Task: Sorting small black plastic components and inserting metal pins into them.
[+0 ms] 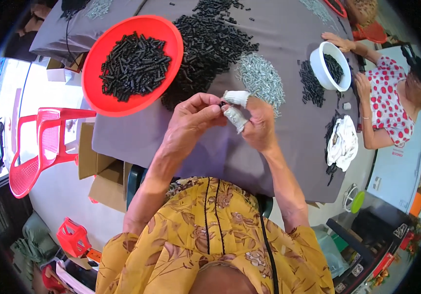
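My left hand [193,117] and my right hand [260,125] meet above the near part of the grey-covered table. Their fingertips pinch a small black piece [223,105], mostly hidden between them. White wraps [236,98] cover the thumb and forefinger of my right hand. Just beyond my right hand lies a pile of small silvery metal pieces [262,78]. Past my left hand spreads a large heap of short black tubular pieces [210,44]. A round red tray [93,88] to the left holds more of the black pieces.
At the right, another person [386,98] in a spotted top reaches around a white bowl [315,66] of black pieces. A white cloth [342,142] lies near that edge. Left of the grey tablecloth [137,142] stand a red plastic chair [49,137] and an open cardboard box [105,181].
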`<move>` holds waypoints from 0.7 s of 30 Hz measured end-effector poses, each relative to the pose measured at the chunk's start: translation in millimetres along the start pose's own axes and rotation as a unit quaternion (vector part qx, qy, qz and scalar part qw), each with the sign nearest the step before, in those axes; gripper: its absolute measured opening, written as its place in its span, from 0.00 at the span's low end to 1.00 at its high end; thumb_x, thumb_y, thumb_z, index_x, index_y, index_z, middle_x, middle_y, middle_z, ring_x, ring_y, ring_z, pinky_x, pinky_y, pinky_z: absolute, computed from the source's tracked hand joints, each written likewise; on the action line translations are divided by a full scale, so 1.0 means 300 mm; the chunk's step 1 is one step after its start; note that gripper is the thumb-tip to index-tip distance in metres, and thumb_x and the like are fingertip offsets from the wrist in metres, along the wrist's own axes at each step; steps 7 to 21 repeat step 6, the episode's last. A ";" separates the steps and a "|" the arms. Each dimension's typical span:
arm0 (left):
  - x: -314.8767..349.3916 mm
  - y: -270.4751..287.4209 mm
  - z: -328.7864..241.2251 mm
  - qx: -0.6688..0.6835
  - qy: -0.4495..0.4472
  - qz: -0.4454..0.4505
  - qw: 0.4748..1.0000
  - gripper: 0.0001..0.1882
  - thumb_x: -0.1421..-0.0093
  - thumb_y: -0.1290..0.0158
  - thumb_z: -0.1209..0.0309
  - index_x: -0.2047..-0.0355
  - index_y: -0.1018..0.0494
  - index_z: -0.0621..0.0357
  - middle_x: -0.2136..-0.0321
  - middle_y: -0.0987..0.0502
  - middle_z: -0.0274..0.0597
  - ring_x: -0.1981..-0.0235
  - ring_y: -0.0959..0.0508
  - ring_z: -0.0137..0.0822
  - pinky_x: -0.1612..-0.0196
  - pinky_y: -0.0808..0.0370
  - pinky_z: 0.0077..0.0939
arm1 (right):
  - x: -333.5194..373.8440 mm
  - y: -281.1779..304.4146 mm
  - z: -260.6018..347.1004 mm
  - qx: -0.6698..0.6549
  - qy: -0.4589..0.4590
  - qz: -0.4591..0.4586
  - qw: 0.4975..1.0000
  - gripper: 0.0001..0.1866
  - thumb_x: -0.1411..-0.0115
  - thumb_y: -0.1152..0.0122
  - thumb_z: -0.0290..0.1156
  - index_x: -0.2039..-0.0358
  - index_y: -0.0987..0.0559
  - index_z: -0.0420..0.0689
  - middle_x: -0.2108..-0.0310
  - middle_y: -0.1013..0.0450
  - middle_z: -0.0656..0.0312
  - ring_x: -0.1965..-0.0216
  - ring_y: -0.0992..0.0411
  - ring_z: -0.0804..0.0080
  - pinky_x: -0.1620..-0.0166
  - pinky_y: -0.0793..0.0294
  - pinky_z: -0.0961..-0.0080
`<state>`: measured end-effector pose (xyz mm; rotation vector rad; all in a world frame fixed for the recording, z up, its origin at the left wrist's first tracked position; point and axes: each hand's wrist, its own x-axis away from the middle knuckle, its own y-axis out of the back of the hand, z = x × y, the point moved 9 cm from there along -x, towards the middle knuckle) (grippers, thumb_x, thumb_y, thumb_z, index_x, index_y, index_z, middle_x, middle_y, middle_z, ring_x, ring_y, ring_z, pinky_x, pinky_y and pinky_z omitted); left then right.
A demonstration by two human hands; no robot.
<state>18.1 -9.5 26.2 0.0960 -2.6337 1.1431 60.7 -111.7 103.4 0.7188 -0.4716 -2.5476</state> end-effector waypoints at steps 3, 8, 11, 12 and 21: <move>0.021 0.021 0.010 -0.029 0.033 0.016 0.999 0.10 0.40 0.48 0.74 0.60 0.28 0.65 0.67 0.24 0.40 0.68 0.25 0.29 0.61 0.27 0.25 | 0.013 -0.025 0.001 -0.027 -0.012 0.031 0.999 0.10 0.47 0.41 0.22 0.63 0.23 0.40 0.68 0.24 0.55 0.71 0.24 0.64 0.69 0.26 0.74; 0.020 0.039 0.031 -0.025 0.044 0.025 0.998 0.11 0.41 0.47 0.73 0.59 0.29 0.65 0.66 0.23 0.40 0.68 0.25 0.30 0.60 0.27 0.25 | 0.034 -0.021 -0.031 -0.029 -0.030 0.038 0.998 0.11 0.46 0.41 0.23 0.61 0.23 0.41 0.68 0.24 0.55 0.70 0.24 0.64 0.68 0.25 0.73; 0.020 0.039 0.031 -0.025 0.044 0.025 0.998 0.11 0.41 0.47 0.73 0.59 0.29 0.65 0.66 0.23 0.40 0.68 0.25 0.30 0.60 0.27 0.25 | 0.034 -0.021 -0.031 -0.029 -0.030 0.038 0.998 0.11 0.46 0.41 0.23 0.61 0.23 0.41 0.68 0.24 0.55 0.70 0.24 0.64 0.68 0.25 0.73; 0.020 0.039 0.031 -0.025 0.044 0.025 0.998 0.11 0.41 0.47 0.73 0.59 0.29 0.65 0.66 0.23 0.40 0.68 0.25 0.30 0.60 0.27 0.25 | 0.034 -0.021 -0.031 -0.029 -0.030 0.038 0.998 0.11 0.46 0.41 0.23 0.61 0.23 0.41 0.68 0.24 0.55 0.70 0.24 0.64 0.68 0.25 0.73; 0.020 0.039 0.031 -0.025 0.044 0.025 0.998 0.11 0.41 0.47 0.73 0.59 0.29 0.65 0.66 0.23 0.40 0.68 0.25 0.30 0.60 0.27 0.25 | 0.034 -0.021 -0.031 -0.029 -0.030 0.038 0.998 0.11 0.46 0.41 0.23 0.61 0.23 0.41 0.68 0.24 0.55 0.70 0.24 0.64 0.68 0.25 0.73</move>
